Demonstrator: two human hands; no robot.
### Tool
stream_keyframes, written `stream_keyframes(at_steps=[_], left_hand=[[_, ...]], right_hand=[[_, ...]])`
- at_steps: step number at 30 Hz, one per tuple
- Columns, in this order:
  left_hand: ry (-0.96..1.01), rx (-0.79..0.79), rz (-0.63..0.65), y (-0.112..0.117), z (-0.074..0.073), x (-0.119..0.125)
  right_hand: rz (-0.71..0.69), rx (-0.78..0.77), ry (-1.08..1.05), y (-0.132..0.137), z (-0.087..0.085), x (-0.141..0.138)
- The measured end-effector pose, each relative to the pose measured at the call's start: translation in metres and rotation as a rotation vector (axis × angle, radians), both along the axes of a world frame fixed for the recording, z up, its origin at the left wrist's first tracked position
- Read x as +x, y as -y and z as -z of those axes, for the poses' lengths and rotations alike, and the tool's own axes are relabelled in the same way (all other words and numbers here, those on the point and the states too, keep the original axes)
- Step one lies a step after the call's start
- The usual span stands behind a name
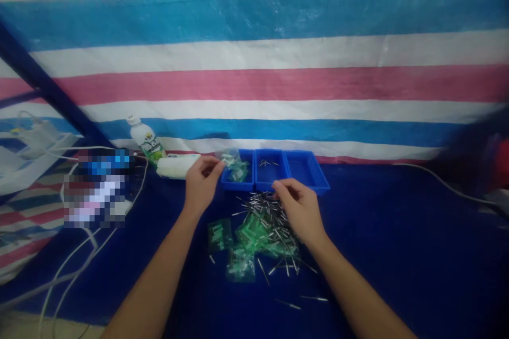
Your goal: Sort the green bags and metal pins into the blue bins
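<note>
The head view looks down on a dark blue cloth-covered table (pixel 397 254) backed by a blue, white and pink striped tarpaulin (pixel 278 63) that fills the upper half of the frame.

Just left of centre, the left hand (pixel 201 183) pinches a small clear plastic packet with green print (pixel 234 164) between thumb and fingertips, holding it over the leftmost of three shallow blue plastic trays (pixel 306 172) that sit side by side at mid-frame. That left tray already shows a few such packets, the middle one holds a handful of thin metal pins, and the right one looks bare.

The right hand (pixel 300 209) is just right of centre, its fingers curled down onto a loose heap of thin silvery metal pins (pixel 264 212). It seems to be gripping or gathering some, though whether a pin is actually caught between the fingertips I cannot tell.

Below the heap, toward lower centre, more green-printed clear packets (pixel 238 246) lie mixed with pins, and a few stray pins are scattered nearer the bottom edge.

Judging from this, the sorting looks early: little sits in the trays, while most of the pins and packets remain on the cloth.

At mid-left stand a white plastic bottle with a green label (pixel 146 140) and white cables (pixel 71 270) trailing to the lower left.
</note>
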State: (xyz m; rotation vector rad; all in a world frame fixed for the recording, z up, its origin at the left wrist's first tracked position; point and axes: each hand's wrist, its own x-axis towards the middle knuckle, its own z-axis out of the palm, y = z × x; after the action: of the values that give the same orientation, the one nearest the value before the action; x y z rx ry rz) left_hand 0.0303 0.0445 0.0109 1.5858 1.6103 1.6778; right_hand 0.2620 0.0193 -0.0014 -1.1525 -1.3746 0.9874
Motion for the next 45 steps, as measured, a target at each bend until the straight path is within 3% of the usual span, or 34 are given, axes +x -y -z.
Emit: stream_keyframes(at_steps=[3, 5, 8, 11, 14, 17, 19, 22, 24, 26, 30, 36, 41, 45], left_hand=[[-0.371, -0.052, -0.045, 0.000, 0.003, 0.005], [-0.478, -0.034, -0.073, 0.003, 0.008, 0.006], [-0.530, -0.023, -0.077, 0.007, 0.014, 0.005], [-0.431, -0.115, -0.080, 0.016, 0.013, -0.001], [-0.384, -0.309, 0.033, 0.042, 0.008, -0.011], [-0.641, -0.491, 0.229, 0.084, 0.004, -0.026], [-0.701, -0.556, 0.222, 0.110, 0.006, -0.036], [-0.701, -0.602, 0.231, 0.128, 0.014, -0.046], [-0.686, -0.579, 0.242, 0.127, 0.020, -0.049], [-0.725, -0.571, 0.222, 0.119, 0.024, -0.048], [-0.804, -0.599, 0.179, 0.105, 0.026, -0.045], [-0.730, -0.615, 0.179, 0.088, 0.023, -0.048], [-0.472, -0.509, 0.204, 0.069, 0.019, -0.058], [-0.139, -0.207, 0.130, 0.057, 0.007, -0.048]], right_hand=[[-0.004, 0.040, 0.075, 0.001, -0.001, 0.000], [-0.040, 0.099, 0.183, 0.003, 0.000, 0.000], [-0.163, 0.245, 0.471, 0.009, 0.003, -0.003], [-0.225, 0.437, 0.790, 0.017, 0.006, -0.011], [-0.259, 0.541, 0.912, 0.024, 0.008, -0.020], [-0.269, 0.559, 0.917, 0.030, 0.006, -0.024], [-0.310, 0.578, 0.911, 0.038, 0.003, -0.028], [-0.542, 0.707, 0.913, 0.058, 0.001, -0.039], [-0.684, 0.835, 0.921, 0.074, 0.002, -0.050], [-0.728, 0.906, 0.946, 0.087, 0.006, -0.060], [-0.695, 0.975, 1.028, 0.097, 0.019, -0.071], [-0.652, 0.970, 1.096, 0.093, 0.029, -0.076], [-0.580, 0.936, 1.141, 0.083, 0.034, -0.071], [-0.537, 0.842, 1.154, 0.075, 0.030, -0.065]])
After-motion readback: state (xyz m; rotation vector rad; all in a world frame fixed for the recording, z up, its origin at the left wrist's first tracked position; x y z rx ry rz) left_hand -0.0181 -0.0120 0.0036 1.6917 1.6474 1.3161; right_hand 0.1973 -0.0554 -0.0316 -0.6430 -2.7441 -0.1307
